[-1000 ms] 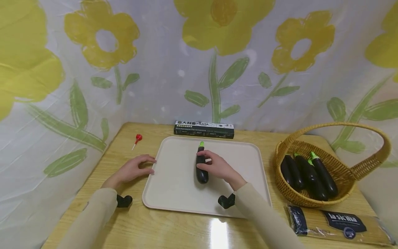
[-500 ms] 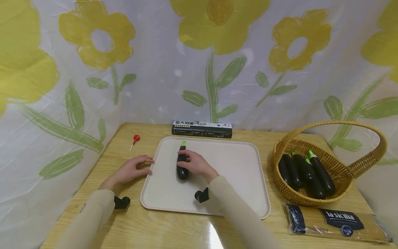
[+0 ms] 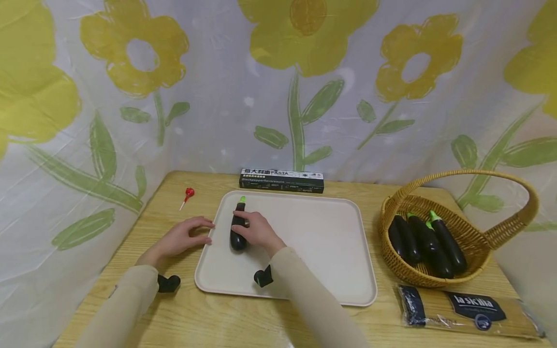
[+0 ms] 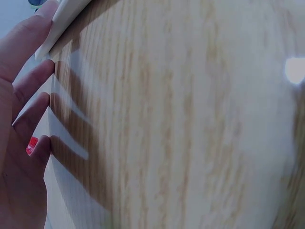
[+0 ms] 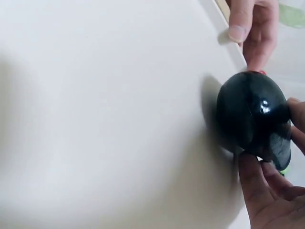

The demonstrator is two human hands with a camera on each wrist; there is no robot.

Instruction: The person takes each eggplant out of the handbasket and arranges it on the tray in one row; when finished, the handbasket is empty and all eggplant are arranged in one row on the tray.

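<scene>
A dark purple eggplant with a green stem end lies lengthwise near the left side of the cream tray. My right hand grips it from the right, thumb and fingers on opposite sides. In the right wrist view the eggplant's rounded, glossy end faces the camera. At the tray's left edge rests my left hand, fingers spread and loosely bent. Its thumb touches the tray rim in the left wrist view, and the other fingertips are beside it over the table.
On the right stands a wicker basket with a tall handle, holding several eggplants. A pasta packet lies in front of it. A black pasta box is behind the tray, and a red lollipop lies at the back left.
My right hand has moved left across the tray with the eggplant, from near the middle to close by the left rim. The left hand has stayed at the tray's edge.
</scene>
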